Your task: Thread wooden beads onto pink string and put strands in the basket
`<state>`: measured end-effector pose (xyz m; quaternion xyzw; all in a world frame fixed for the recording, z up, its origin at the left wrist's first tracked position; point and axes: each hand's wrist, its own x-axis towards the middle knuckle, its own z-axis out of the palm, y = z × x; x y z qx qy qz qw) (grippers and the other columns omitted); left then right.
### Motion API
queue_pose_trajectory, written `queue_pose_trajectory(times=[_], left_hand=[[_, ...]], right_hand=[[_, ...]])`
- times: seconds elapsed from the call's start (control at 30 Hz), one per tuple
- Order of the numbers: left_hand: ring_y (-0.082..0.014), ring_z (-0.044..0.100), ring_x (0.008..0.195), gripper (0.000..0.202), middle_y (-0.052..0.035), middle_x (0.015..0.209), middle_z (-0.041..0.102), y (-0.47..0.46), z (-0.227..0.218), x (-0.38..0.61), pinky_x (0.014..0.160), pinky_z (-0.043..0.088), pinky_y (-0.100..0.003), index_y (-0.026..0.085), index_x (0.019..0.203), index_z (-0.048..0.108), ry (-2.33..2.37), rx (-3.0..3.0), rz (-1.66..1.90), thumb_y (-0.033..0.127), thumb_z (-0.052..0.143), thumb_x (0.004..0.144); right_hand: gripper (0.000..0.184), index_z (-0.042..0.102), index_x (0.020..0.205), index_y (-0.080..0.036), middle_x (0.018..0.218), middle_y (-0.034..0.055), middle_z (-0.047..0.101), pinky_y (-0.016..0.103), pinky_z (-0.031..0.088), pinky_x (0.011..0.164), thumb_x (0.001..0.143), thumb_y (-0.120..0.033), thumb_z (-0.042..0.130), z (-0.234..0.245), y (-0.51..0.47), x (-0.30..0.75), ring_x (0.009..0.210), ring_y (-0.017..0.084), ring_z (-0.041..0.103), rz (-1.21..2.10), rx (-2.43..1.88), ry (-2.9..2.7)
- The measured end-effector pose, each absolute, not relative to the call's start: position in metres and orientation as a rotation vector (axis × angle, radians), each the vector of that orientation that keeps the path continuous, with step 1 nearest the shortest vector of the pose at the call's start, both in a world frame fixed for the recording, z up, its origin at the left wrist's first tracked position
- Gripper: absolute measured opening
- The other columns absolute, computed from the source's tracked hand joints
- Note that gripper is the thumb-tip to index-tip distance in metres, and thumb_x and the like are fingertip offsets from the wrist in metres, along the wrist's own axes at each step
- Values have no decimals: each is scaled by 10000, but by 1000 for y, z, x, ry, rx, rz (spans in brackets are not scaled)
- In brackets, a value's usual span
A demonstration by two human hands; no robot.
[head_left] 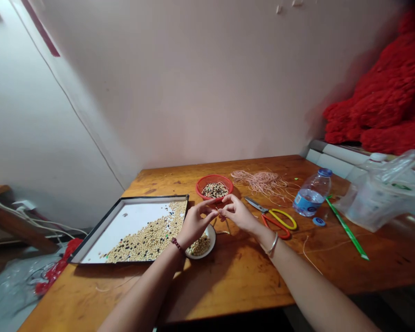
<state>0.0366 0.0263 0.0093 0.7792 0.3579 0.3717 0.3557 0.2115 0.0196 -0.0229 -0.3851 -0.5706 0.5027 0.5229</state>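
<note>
My left hand [196, 222] and my right hand [241, 215] meet above the table with fingertips pinched close together. Between them runs a thin cord, only barely visible at the fingertips. Just below, a short strand of light beads [224, 232] shows on the table; whether it joins the cord is hard to see. Under my left wrist sits a white bowl [212, 243] of beige beads, partly covered by the hand. A red plastic basket [198, 188] with mixed dark and light beads stands right behind my fingers.
Left of my hands lies a black-rimmed white tray [119, 223] strewn with beads. To the right are scissors [275, 216], a heap of pink cord [261, 182], a water bottle [311, 193], its blue cap [318, 222], a green stick [347, 228] and a plastic bag [376, 198].
</note>
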Motion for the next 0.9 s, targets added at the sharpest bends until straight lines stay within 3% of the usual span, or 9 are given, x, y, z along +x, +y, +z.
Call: queue_pose_trajectory(times=[0.13,0.27,0.53,0.7,0.9], left_hand=[[-195,676,840,336,-87,926,734,24,14,37,759,527,-284,161,1083,695,935,2036,932,378,608,841],[-207,678,898,304,-91,1010,726,26,11,37,780,524,-286,173,1045,711,920,2043,940,375,609,842],[-144,610,739,226,-34,825,707,26,7,37,706,463,-236,173,879,712,933,2133,989,354,577,863],[-137,557,734,208,-23,789,655,25,6,38,697,434,-233,158,819,645,1006,2115,1101,323,534,881],[-140,574,748,185,-23,801,661,26,4,39,710,445,-241,161,822,648,1089,2079,1153,316,556,865]], right_hand=[[438,364,894,-217,636,-37,643,287,482,643,744,-464,693,-25,20,212,606,137,640,1257,-914,-1376],[451,381,890,-211,647,-30,639,279,474,623,730,-483,703,-23,19,214,586,129,624,1335,-880,-1365],[438,475,878,-183,657,-4,650,286,473,637,701,-502,717,-20,18,214,583,131,619,1381,-924,-1376],[361,639,886,-133,720,34,670,309,479,737,717,-443,713,-17,18,216,674,138,629,1321,-955,-1408],[309,671,758,-128,681,33,651,300,477,719,723,-434,700,-12,14,217,653,129,603,1315,-981,-1431]])
